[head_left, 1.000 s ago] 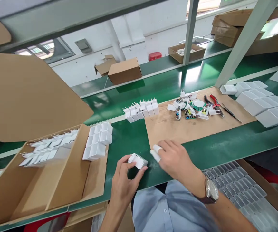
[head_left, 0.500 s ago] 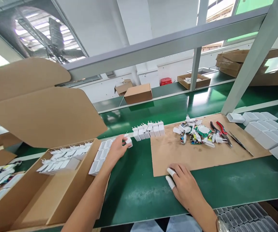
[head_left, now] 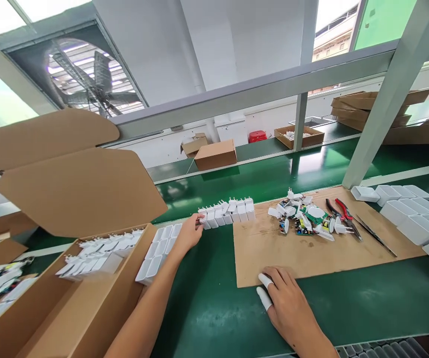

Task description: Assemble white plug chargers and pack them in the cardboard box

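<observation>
My left hand (head_left: 191, 232) reaches to the left end of a row of white plug adapters (head_left: 231, 215). Its fingers are closed on the endmost plug adapter (head_left: 202, 219), which stands against its neighbour with its pins up. My right hand (head_left: 287, 301) lies on the green table at the front edge of a flat cardboard sheet (head_left: 259, 263). It holds nothing, its fingers are loosely stretched, and white finger cots cover the thumb and one finger. On the sheet lies a pile of circuit boards and white plug parts (head_left: 307, 214), beyond my right hand.
Red-and-black pliers (head_left: 344, 211) and tweezers (head_left: 376, 236) lie on the sheet's right side. White open housings (head_left: 419, 214) stand at far right, and more housings (head_left: 158, 248) left of my left arm. An open carton (head_left: 113, 293) holds rows of plug adapters. A slanted post (head_left: 374, 109) rises behind.
My left hand has moved the plug adapter slightly right, from apart to up against the row's left end. My right hand has stayed in place on the table. The view has tilted up slightly.
</observation>
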